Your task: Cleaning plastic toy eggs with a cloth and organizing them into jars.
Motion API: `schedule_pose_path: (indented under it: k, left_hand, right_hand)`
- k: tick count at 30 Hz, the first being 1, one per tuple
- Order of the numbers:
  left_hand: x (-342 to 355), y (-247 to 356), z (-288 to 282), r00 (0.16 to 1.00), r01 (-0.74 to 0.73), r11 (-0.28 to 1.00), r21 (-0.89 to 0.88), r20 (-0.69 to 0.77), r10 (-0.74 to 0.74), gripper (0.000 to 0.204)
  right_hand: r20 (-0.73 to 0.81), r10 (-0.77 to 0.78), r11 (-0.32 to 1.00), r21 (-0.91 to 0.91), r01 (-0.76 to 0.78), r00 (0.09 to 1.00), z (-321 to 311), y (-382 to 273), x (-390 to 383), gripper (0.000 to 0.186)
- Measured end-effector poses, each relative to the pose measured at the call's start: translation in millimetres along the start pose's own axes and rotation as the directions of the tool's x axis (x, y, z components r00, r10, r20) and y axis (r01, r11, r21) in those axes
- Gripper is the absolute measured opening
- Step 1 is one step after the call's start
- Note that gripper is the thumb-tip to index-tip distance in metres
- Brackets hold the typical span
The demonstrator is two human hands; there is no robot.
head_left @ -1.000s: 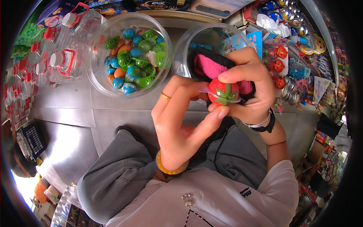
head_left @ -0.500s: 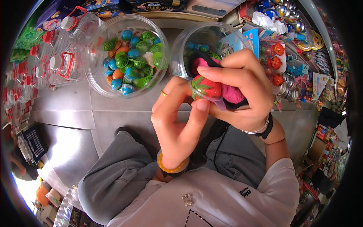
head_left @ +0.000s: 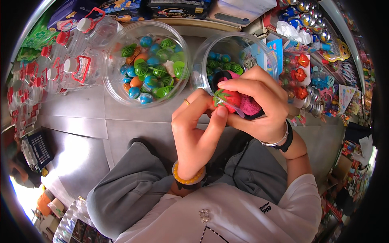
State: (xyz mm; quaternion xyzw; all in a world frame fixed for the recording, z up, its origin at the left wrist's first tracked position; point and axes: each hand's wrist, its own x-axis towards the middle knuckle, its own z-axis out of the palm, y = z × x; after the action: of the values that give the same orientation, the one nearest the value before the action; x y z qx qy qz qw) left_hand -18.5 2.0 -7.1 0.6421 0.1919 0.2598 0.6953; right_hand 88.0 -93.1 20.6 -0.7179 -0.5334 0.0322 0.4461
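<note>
A: Report the nearest items first.

B: The person's grey-trousered knees [head_left: 133,190] and white top [head_left: 243,218] fill the lower part of the view. A yellow beaded bracelet [head_left: 187,178] sits on the left wrist; a silver bangle [head_left: 277,141] and a black band are on the right wrist.

A: The hands?

B: Both are raised together above the lap. The left hand [head_left: 198,129] pinches a red strawberry-shaped toy with a green top [head_left: 227,98] from below, fingertips closed on it. The right hand [head_left: 259,105] curls over the same toy from above and also clasps a pink fuzzy item on a black backing [head_left: 249,108] against its palm.

A: Where is the toy relative to the containers?

B: In the air, just in front of the right clear plastic jar [head_left: 239,52], which holds blue and green capsules. The left clear jar [head_left: 148,65], beside it on the metal counter [head_left: 81,109], holds more green, blue and orange capsules.

A: Farther back?

B: Empty clear jugs with red handles [head_left: 77,60] at far left; carded toys [head_left: 300,75] on the right.
</note>
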Motion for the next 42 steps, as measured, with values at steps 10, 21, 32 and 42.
schedule_pose_path:
  k: [10,21,32,42]
  left_hand:
    - [3.6,-0.3,-2.3,0.999,-0.046,0.998,0.051,0.018,0.045,0.016]
    - [5.4,1.6,-7.8,0.995,0.051,0.958,-0.284,0.098,-0.024,0.01]
    - [4.5,-5.8,-9.9,0.971,0.059,0.952,-0.299,0.238,0.014,0.012]
    - [4.7,1.1,-13.0,0.975,-0.079,0.984,-0.159,0.192,0.109,0.008]
  right_hand:
    - [-0.01,0.031,0.997,0.075,-0.031,0.999,4.4,4.9,-0.2,0.04]
    - [0.062,-0.014,0.99,0.143,0.005,0.998,-3.5,-4.7,12.4,0.051]
    - [0.107,-0.137,0.984,0.125,0.123,0.985,-12.5,-1.6,10.0,0.047]
    - [0.099,-0.101,0.931,0.359,0.059,0.99,-9.7,1.4,12.7,0.025]
